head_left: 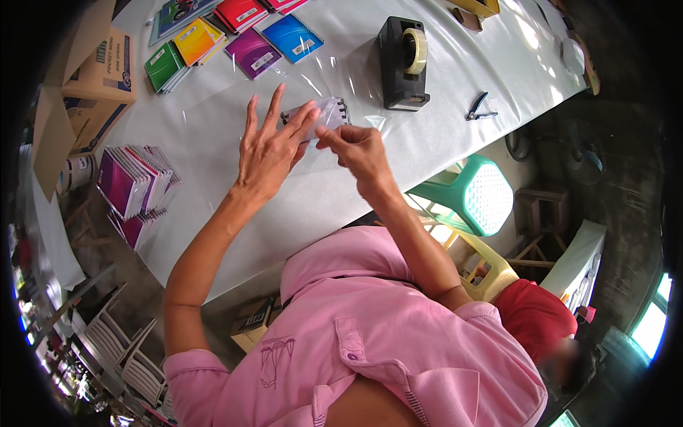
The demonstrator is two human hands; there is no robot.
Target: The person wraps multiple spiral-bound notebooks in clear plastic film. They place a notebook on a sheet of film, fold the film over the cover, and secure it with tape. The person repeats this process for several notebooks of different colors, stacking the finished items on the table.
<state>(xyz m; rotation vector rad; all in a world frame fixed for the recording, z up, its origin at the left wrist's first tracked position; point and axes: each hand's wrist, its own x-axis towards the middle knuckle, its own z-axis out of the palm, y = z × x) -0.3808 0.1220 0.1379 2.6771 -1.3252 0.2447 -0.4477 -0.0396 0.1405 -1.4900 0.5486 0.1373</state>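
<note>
From my remote seat, at the far left I see cardboard boxes (pixel 99 78) at the table's end and, below them, a stack of purple spiral notebooks (pixel 135 186) standing on edge at the side of the white table (pixel 235 220). Further up lie fanned notebooks in green, yellow, red, purple and blue (pixel 235 35) under a clear plastic sheet. Moving right, my left hand (pixel 270 146) rests with fingers spread wide, the forefinger and thumb tips pressing on a small spiral notebook in clear wrap (pixel 324 114), which lies flat on the table near its middle. Just beside it, my right hand (pixel 359 149) pinches the wrap's near edge between thumb and forefinger, the other fingers curled; whether a piece of tape sits in that pinch I cannot tell. Behind the notebook stands a black tape dispenser (pixel 403 64), and right of it lie small pliers (pixel 480 108). Past the table edge sits a green plastic stool (pixel 477 196).
</note>
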